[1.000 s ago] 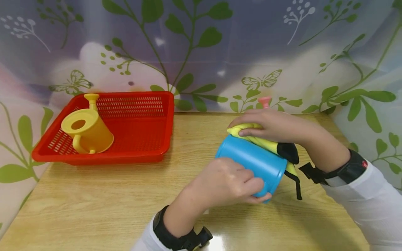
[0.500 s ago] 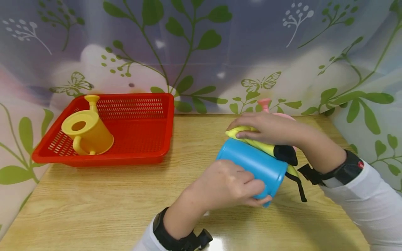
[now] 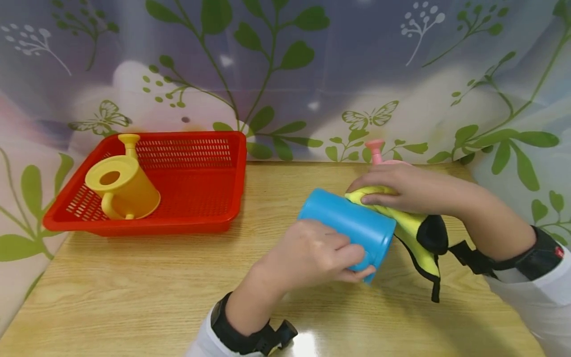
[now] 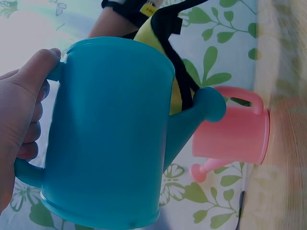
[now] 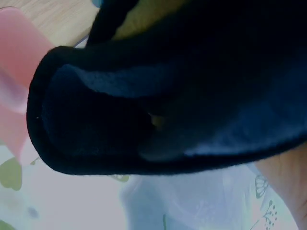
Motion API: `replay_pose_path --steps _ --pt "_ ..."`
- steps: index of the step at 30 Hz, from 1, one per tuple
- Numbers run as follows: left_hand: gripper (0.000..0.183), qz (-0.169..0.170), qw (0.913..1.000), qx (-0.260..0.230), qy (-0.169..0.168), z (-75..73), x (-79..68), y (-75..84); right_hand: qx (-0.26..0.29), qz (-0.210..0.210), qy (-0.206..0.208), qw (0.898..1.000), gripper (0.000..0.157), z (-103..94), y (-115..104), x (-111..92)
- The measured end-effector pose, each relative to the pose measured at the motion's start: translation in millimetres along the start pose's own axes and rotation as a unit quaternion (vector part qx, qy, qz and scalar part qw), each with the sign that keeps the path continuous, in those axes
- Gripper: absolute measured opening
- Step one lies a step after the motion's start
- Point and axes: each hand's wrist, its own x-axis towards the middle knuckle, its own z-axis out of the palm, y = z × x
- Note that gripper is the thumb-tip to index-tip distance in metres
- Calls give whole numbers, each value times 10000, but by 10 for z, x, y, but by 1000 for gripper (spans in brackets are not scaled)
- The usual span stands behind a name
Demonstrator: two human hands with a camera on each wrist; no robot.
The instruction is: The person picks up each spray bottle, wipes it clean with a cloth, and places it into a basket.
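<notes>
My left hand (image 3: 316,253) grips the handle of a blue watering can (image 3: 350,215), which is tilted above the table. In the left wrist view the blue can (image 4: 105,134) fills the middle, its spout pointing right and fingers curled round the handle. Just beyond the can's upper right side, my right hand (image 3: 401,186) holds a bunched yellow cloth (image 3: 412,230) with black edging. Whether the cloth touches the can I cannot tell. Dark folds of the cloth (image 5: 96,120) take up most of the right wrist view and hide the fingertips.
A red perforated basket (image 3: 196,225) stands at the left with a yellow watering can (image 3: 134,191) inside. Behind my right hand is a pink watering can (image 4: 230,134), mostly hidden in the head view. A patterned curtain (image 3: 285,74) borders the wooden table (image 3: 147,287).
My right hand has moved right with the cloth, away from the blue can's top side, and more of the cloth hangs down. The can has shifted slightly left.
</notes>
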Motion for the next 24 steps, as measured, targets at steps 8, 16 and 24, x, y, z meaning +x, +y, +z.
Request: replay_pose_path --steps 8,16,24 --pt "33 -53 10000 -55 -9 -10 3 -28 261 47 18 9996 24 -47 46 -220" --pt "34 -86 9999 -54 -42 -13 -15 -52 610 238 -127 9978 27 -56 80 -399" --pt "33 -27 10000 13 -56 -31 -4 -39 852 445 -292 9949 27 -73 97 -496"
